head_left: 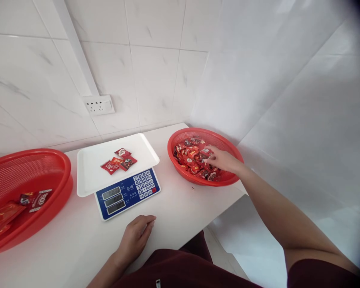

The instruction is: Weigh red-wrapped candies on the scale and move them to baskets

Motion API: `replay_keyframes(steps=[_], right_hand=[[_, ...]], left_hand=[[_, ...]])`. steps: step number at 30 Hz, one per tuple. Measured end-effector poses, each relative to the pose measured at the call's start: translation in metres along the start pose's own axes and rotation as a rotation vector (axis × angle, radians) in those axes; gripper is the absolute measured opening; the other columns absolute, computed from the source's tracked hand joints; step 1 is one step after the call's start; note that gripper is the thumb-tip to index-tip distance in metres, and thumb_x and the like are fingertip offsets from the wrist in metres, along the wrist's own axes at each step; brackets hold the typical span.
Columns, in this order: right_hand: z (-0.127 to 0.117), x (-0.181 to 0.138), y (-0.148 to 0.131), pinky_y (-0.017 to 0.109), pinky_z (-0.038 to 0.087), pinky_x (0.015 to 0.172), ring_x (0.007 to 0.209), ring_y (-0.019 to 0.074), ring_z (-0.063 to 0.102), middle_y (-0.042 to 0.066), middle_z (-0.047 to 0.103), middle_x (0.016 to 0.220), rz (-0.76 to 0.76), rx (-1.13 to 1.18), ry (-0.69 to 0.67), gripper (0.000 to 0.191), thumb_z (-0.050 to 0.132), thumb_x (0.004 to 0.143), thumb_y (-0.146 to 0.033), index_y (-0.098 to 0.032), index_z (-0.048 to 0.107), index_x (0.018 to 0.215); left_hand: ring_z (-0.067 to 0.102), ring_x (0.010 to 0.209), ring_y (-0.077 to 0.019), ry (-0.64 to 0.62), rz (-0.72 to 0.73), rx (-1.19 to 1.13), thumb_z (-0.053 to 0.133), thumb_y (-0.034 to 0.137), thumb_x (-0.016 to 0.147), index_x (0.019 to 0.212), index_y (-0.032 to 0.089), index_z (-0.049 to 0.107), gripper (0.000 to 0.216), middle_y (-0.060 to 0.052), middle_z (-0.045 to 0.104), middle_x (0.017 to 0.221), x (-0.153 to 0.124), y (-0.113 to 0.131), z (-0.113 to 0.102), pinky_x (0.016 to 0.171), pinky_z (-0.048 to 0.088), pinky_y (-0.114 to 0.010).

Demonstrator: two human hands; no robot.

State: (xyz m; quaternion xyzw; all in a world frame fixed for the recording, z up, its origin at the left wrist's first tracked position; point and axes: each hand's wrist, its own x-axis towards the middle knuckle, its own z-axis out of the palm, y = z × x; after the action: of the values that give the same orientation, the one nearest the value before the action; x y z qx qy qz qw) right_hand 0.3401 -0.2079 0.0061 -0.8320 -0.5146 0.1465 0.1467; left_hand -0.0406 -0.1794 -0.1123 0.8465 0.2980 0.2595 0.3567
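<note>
My right hand (221,158) reaches into the red plastic basket (182,175) on the right, which holds a heap of small wrapped candies (189,160). Its thumb and fingers are bent round a red and dark candy packet (206,153) at the top of the heap. Loosely closed, my left hand (138,234) rests on the table in front of the scale, and nothing shows in its fingers. Several red candy packets (119,162) lie together on the white tray (93,174) of the digital scale (129,194). Its display digits are too faint to read surely.
Another red basket (55,176) stands at the left, with larger red packets (7,216) inside. The white table (174,212) meets a tiled wall with a power socket (99,105). White sheeting (273,88) covers the right side. A tiny dark scrap (193,188) lies near the right basket.
</note>
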Motion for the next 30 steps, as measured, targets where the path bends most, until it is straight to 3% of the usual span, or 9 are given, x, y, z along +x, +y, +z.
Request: replay_keyframes(steps=[5, 8, 13, 18, 21, 26, 30], right_hand=[[0.023, -0.006, -0.023, 0.031, 0.046, 0.085, 0.102, 0.0236, 0.059, 0.006, 0.056, 0.121, -0.266, -0.014, -0.195, 0.054, 0.060, 0.078, -0.033, -0.031, 0.046, 0.131], [0.040, -0.002, -0.033, 0.033, 0.046, 0.083, 0.099, 0.0243, 0.058, 0.009, 0.047, 0.126, -0.250, -0.149, -0.177, 0.055, 0.059, 0.078, -0.027, -0.031, 0.046, 0.132], [0.043, 0.007, -0.034, 0.032, 0.048, 0.074, 0.088, 0.0232, 0.061, 0.010, 0.053, 0.120, -0.205, -0.141, -0.150, 0.046, 0.058, 0.076, -0.018, -0.027, 0.055, 0.121], [0.028, 0.010, -0.025, 0.036, 0.046, 0.089, 0.105, 0.0220, 0.058, 0.004, 0.060, 0.120, -0.149, 0.159, 0.038, 0.042, 0.054, 0.076, -0.014, -0.024, 0.055, 0.116], [0.019, 0.008, -0.021, 0.037, 0.049, 0.087, 0.102, 0.0208, 0.059, 0.005, 0.060, 0.121, -0.082, 0.356, 0.134, 0.038, 0.056, 0.075, -0.015, -0.022, 0.056, 0.113], [0.014, 0.007, -0.018, 0.030, 0.055, 0.071, 0.096, 0.0184, 0.063, 0.008, 0.064, 0.115, 0.031, 0.716, 0.077, 0.025, 0.053, 0.079, -0.017, -0.020, 0.059, 0.103], [0.017, 0.010, -0.017, 0.029, 0.055, 0.071, 0.097, 0.0184, 0.064, 0.008, 0.063, 0.116, 0.054, 0.790, 0.065, 0.024, 0.051, 0.080, -0.015, -0.020, 0.061, 0.101]], left_hand=[[0.067, 0.077, -0.0249, 0.025, -0.031, -0.047, 0.046, 0.037, 0.085, 0.092, 0.035, 0.064, 0.020, -0.005, 0.071, 0.085, 0.003, 0.003, 0.000, 0.066, 0.059, -0.037], [0.068, 0.077, -0.0244, 0.018, -0.062, -0.047, 0.046, 0.037, 0.085, 0.091, 0.031, 0.066, 0.021, -0.005, 0.071, 0.086, 0.004, 0.003, -0.001, 0.068, 0.059, -0.036], [0.068, 0.080, -0.0242, 0.023, -0.090, -0.051, 0.047, 0.035, 0.086, 0.092, 0.027, 0.066, 0.022, -0.006, 0.071, 0.088, 0.003, 0.000, -0.003, 0.071, 0.058, -0.035], [0.067, 0.078, -0.0236, 0.030, -0.105, -0.070, 0.047, 0.035, 0.086, 0.093, 0.025, 0.066, 0.022, -0.007, 0.071, 0.085, 0.002, -0.002, -0.004, 0.071, 0.057, -0.035], [0.067, 0.081, -0.0233, 0.020, -0.107, -0.078, 0.047, 0.034, 0.086, 0.093, 0.025, 0.066, 0.022, -0.006, 0.071, 0.088, 0.001, -0.002, -0.003, 0.072, 0.057, -0.034], [0.067, 0.082, -0.0244, 0.009, -0.103, -0.076, 0.047, 0.034, 0.086, 0.093, 0.027, 0.066, 0.021, -0.006, 0.071, 0.091, 0.001, -0.003, -0.002, 0.072, 0.058, -0.036], [0.067, 0.083, -0.0233, 0.013, -0.092, -0.075, 0.048, 0.032, 0.085, 0.092, 0.028, 0.066, 0.020, -0.005, 0.071, 0.091, 0.001, -0.004, -0.002, 0.073, 0.058, -0.035]])
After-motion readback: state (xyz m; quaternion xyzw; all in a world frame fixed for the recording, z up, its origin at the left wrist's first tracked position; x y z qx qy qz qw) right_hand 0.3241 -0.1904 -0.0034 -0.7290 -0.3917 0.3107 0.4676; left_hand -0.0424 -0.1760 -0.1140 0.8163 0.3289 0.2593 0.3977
